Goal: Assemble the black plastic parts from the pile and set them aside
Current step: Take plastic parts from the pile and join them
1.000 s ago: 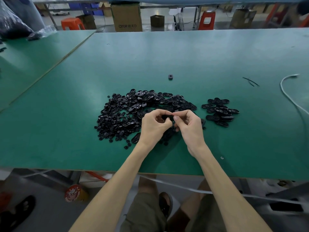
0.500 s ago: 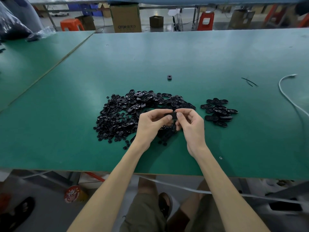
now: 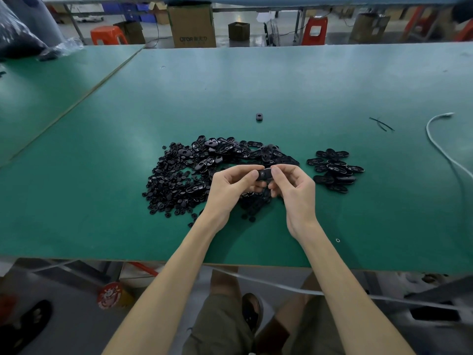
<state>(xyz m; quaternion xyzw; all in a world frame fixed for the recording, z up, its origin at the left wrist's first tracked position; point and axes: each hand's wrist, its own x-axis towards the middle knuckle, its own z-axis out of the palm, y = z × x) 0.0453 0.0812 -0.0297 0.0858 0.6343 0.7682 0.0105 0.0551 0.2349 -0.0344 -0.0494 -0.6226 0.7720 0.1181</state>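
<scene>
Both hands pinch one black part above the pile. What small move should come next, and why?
Likely a firm squeeze to seat the pieces. The left hand and right hand both pinch the black part between them, above the big pile, and it has not yet joined the small group on the right. Whether it is already snapped together cannot be told.

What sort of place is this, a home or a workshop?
Probably a small factory assembly room: long green-topped work tables, a loose pile of small black plastic parts beside a smaller set-aside group of black oval pieces, and brown cardboard cartons with orange plastic stools on the floor behind.
</scene>
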